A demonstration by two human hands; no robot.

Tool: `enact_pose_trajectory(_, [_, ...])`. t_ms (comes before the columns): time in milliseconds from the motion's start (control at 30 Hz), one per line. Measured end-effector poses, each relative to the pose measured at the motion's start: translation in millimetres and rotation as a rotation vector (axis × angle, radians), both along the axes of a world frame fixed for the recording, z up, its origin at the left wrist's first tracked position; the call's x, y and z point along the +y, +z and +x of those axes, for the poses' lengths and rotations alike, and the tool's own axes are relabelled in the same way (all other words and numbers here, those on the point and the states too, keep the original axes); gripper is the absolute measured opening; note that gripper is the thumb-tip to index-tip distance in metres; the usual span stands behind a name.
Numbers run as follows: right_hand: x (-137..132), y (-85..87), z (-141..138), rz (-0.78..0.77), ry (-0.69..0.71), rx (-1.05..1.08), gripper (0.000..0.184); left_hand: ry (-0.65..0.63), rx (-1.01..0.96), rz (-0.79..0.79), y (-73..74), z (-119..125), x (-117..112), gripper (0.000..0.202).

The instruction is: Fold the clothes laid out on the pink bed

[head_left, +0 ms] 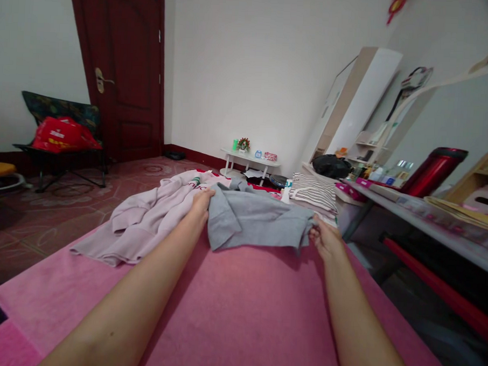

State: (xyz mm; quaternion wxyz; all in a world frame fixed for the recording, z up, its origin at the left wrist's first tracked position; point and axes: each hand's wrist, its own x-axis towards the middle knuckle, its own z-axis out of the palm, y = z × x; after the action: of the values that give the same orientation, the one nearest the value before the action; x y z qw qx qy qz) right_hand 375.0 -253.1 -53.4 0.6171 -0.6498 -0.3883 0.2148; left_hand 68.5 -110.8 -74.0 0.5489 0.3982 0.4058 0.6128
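A light grey garment [258, 218] is stretched between my two hands, its lower edge hanging just over or on the pink bedspread [242, 307]; its kind does not show clearly. At the garment's left end, my left hand [202, 204] is closed with its fingers on the cloth. My right hand [322, 235] pinches the right end. To the left lies a pale pink sweatshirt [149, 211], spread out with a sleeve folded over and lettering at its top. Beyond my right hand sits a stack of folded clothes with a striped garment [313, 190] on top.
Along the right runs a desk [420, 228] with a red flask [434, 170] and many small items. A low white table [251, 157] stands by the far wall. At the left, a folding chair [65, 108] holds a red bag [64, 134] near a brown door [123, 70].
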Motion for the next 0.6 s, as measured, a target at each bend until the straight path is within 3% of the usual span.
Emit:
enact_pose_trajectory(100, [3, -1.4, 11, 0.106, -0.178, 0.094, 0.009, 0.155, 0.114, 0.002, 0.6, -12, 5, 0.046])
enact_pose_trajectory(267, [12, -13.5, 1, 0.201, -0.277, 0.009, 0.041, 0.253, 0.383, 0.14, -6.4, -5, -14, 0.051])
enact_pose_trajectory(367, [15, -20.0, -16, 0.22, -0.139, -0.155, 0.056, 0.2, 0.772, 0.287, -11.9, 4, -26, 0.061])
enact_pose_trajectory(467, [14, -33.2, -37, 0.069, 0.127, -0.394, 0.068, 0.105, 1.22, 0.369, -19.1, 7, -31, 0.062])
enact_pose_trajectory(533, [12, -44.7, -51, -0.072, 0.286, -0.608, 0.067, 0.078, 1.303, 0.368, -24.2, 7, -33, 0.055])
enact_pose_trajectory(600, [10, -54.5, -64, -0.168, 0.342, -0.773, 0.057, 0.079, 1.32, 0.364, -28.6, 8, -38, 0.049])
